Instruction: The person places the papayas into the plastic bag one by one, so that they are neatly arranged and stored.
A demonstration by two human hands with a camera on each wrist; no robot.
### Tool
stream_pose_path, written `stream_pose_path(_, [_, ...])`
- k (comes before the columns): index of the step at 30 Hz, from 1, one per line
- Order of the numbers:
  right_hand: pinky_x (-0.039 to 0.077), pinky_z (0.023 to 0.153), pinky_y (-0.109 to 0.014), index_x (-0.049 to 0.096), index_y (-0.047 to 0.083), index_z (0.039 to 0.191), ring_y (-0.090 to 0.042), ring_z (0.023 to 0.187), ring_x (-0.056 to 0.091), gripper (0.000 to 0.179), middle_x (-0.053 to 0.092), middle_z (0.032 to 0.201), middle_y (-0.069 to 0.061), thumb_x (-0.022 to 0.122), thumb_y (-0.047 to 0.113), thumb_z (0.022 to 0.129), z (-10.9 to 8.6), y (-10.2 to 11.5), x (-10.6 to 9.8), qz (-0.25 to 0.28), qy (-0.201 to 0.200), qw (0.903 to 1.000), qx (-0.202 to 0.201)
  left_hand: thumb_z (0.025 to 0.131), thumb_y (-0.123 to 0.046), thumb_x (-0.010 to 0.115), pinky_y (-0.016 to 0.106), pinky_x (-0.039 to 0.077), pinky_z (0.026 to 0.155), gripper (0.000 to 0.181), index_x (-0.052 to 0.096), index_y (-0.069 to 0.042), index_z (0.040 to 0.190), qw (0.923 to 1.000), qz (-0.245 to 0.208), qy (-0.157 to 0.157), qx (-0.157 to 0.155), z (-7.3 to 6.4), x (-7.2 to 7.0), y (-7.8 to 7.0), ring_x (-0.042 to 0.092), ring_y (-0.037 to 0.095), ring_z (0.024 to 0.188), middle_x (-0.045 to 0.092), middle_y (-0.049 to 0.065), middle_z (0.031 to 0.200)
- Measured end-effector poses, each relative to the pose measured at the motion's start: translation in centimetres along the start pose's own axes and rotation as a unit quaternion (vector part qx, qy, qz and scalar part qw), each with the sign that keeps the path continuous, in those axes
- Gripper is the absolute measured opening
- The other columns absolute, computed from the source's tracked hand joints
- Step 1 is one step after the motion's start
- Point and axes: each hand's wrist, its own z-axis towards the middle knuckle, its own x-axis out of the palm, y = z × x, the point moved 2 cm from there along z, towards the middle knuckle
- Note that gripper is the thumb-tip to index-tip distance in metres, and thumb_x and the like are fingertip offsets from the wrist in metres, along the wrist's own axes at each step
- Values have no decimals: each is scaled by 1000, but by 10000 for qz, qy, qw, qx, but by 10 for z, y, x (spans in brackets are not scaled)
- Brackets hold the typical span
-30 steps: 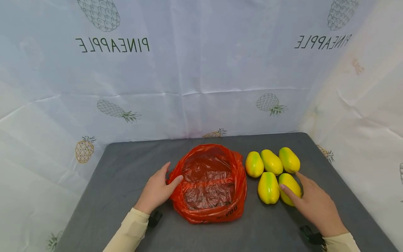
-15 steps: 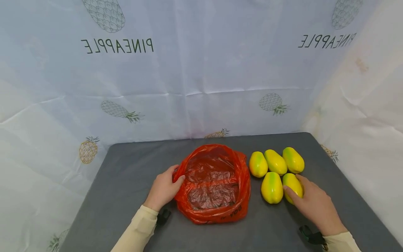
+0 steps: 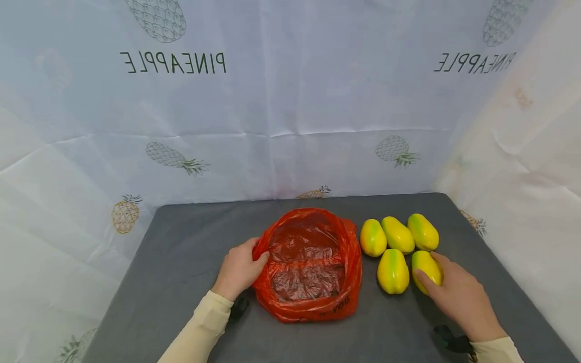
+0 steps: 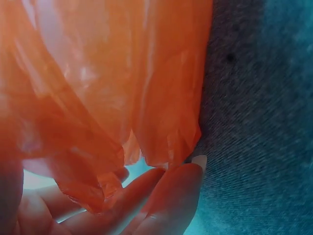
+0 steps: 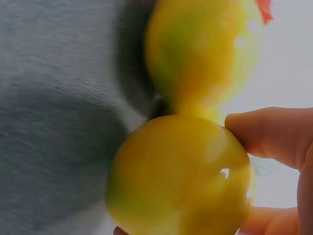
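backdrop (image 3: 290,101): mirrored "pineapple"; bag (image 3: 308,311): "you"; right grip (image 3: 463,297) holds fruit (image 3: 427,264)

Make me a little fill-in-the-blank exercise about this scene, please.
1. Counting the one that the right hand grips, there are ____ yellow fruits.
2. The red bag is held at its side by the ____ hand.
3. The mirrored word on the backdrop reads ____.

Missing words: five; left; PINEAPPLE.
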Motion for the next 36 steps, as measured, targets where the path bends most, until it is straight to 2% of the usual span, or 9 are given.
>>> stream_pose_path(7, [54,84,-71,44,-10,157,-60,118,61,98,54,145,-44,50,73,104,-4,26,-21,-75,-368,9992,-142,102,-28,74,43,66,81,44,70,-6,140,9999,-110,-102,46,1,-1,1,75,17,84,79,12,123])
stream_pose_path(13, [54,81,-67,45,-3,160,-53,115,64,89,58,145,-38,54,67,105,3,74,-29,169,-591,9967,-528,102,-29,74,41,66,79,45,69,-6,140,9999,-84,-119,48,2,-2,-1,74,16,82,79,12,123])
stream_pose_path(20, [59,89,-63,52,2,157,-43,116,69,77,67,142,-26,65,56,104,12,142,-10,650,-898,9853,-1298,102,-28,74,41,67,79,42,71,-7,138,9998,-113,-130,32,0,-1,0,73,15,80,80,11,119])
stream_pose_path(26, [60,82,-51,52,6,158,-35,108,70,72,69,141,-20,71,46,102,17,195,4,994,-850,9781,-1619,102,-27,73,38,66,76,41,71,-7,138,9998,-153,-139,24,0,-1,3,72,13,78,80,11,119])
stream_pose_path(31, [61,83,-48,52,10,159,-30,108,71,73,69,143,-14,73,49,101,22,224,17,1210,-641,9745,-1778,102,-27,73,38,66,76,40,71,-7,136,9997,-93,-189,131,1,1,3,72,13,78,80,10,117])
stream_pose_path(36, [62,85,-47,54,12,158,-27,106,70,71,70,141,-11,74,48,99,31,244,32,1303,-412,9738,-1820,103,-26,72,31,63,67,38,72,-7,135,9996,-160,-169,130,2,0,2,68,9,70,80,10,112])
